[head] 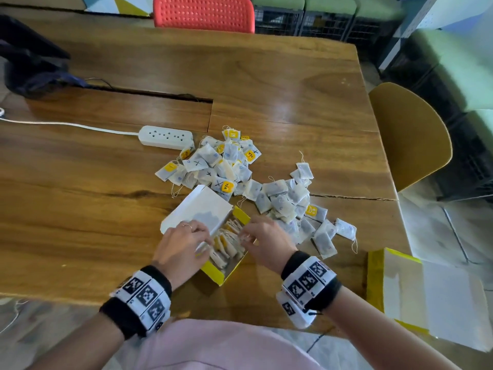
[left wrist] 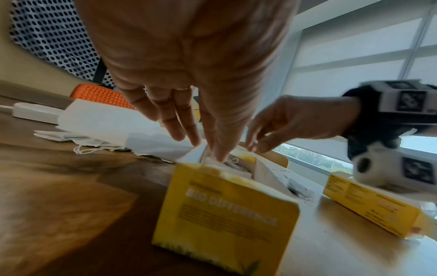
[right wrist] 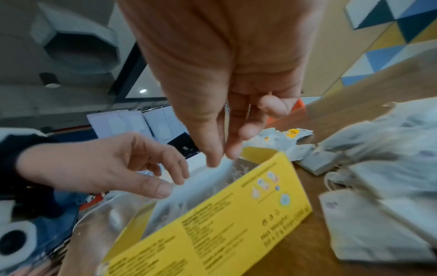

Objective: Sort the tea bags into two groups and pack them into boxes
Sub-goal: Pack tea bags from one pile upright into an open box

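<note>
- power strip [head: 166,137] on wooden table [head: 80,188], far left, well apart from hands
- left hand [head: 181,245] over left side of open yellow box [head: 213,273]; fingers straightish, tips down on the packed tea bags [head: 226,243], no clear grip
- right hand [head: 266,241] over box's right side, fingers loosely extended into the opening; whether it pinches anything, cannot tell
- loose tea bags pile [head: 266,188] behind and right of box
- second yellow box [head: 416,295] at table's right edge

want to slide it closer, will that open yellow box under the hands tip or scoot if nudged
The yellow box would probably scoot, not tip: it sits low and wide on the smooth table. Likely light, thin card holding tea bags. Its open lid may flap.
</note>
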The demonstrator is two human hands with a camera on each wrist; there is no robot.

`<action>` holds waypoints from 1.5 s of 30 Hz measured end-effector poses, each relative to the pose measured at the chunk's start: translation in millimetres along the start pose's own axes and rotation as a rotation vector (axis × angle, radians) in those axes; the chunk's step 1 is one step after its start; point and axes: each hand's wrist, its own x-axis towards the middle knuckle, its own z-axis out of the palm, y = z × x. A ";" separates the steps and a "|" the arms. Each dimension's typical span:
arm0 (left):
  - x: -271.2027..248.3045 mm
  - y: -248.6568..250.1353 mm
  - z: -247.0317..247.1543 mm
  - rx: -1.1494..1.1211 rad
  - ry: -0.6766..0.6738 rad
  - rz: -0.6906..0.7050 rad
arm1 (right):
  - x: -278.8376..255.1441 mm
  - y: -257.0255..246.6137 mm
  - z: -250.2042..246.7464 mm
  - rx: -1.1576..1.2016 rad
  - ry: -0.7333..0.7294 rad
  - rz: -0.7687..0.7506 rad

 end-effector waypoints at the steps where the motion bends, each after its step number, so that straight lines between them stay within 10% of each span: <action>1: -2.3 2.1 2.9 0.022 0.012 0.000 | 7.8 -3.8 2.9 -0.066 -0.056 0.005; 11: -3.1 4.8 12.5 0.037 -0.085 -0.191 | 51.2 -22.6 16.2 -0.496 -0.404 -0.189; 19: -1.3 2.5 17.0 0.011 -0.046 -0.105 | 53.9 -16.4 22.2 -0.383 -0.346 -0.253; 23: 3.3 5.0 9.8 0.061 -0.009 -0.069 | 43.9 -0.4 2.5 -0.074 -0.081 -0.174; 27: 23.0 19.2 0.3 0.123 -0.137 0.094 | 21.0 20.7 -13.2 0.016 0.146 0.029; 33: 57.3 47.3 9.3 0.627 -0.554 0.619 | 6.8 15.4 2.6 0.075 -0.068 0.441; 45: 70.2 41.4 9.8 0.900 -0.591 0.886 | 13.7 20.8 4.2 0.047 -0.125 0.447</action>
